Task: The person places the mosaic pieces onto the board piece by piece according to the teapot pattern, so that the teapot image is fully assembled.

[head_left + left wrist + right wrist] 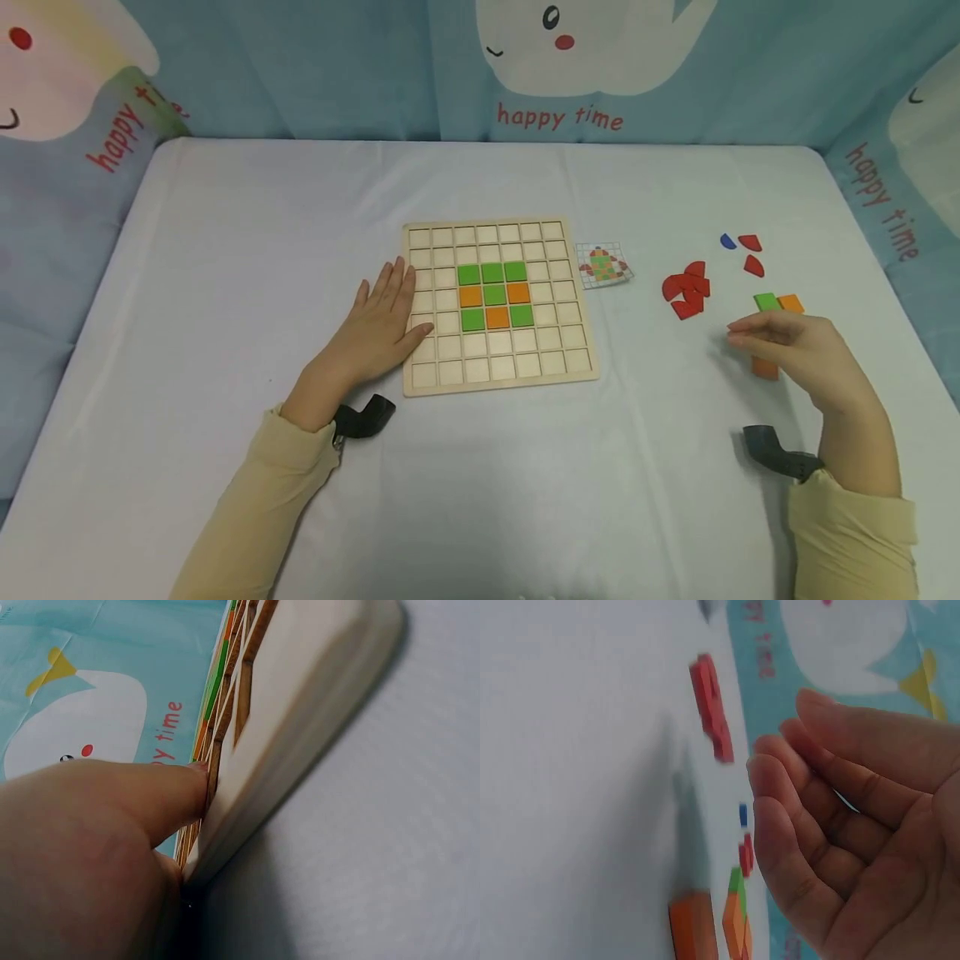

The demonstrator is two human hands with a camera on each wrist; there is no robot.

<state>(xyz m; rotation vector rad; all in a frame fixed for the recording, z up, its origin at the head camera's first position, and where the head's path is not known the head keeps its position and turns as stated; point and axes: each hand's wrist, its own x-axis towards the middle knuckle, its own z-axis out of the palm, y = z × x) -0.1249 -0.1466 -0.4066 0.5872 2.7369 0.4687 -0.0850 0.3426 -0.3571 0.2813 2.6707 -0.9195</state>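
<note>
A wooden grid board (551,364) lies on the table, with several green square tiles (492,272) and three orange square tiles (497,317) in its middle cells. My left hand (371,325) rests on the board's left edge, fingers straight; in the left wrist view the thumb (176,791) touches the grid. To the right, my right hand (806,354) hovers over loose tiles with its fingers loosely bent, and nothing shows between thumb and fingers in the right wrist view. Beneath it is an orange piece (765,368), partly hidden. A loose green tile (766,302) and an orange tile (791,303) lie just beyond.
A small printed pattern card (604,265) lies against the board's right side. Several red curved-edge pieces (687,288) are heaped between card and right hand. Farther back are a blue piece (727,241) and two red ones (751,242). A printed blue curtain (337,75) borders the white table.
</note>
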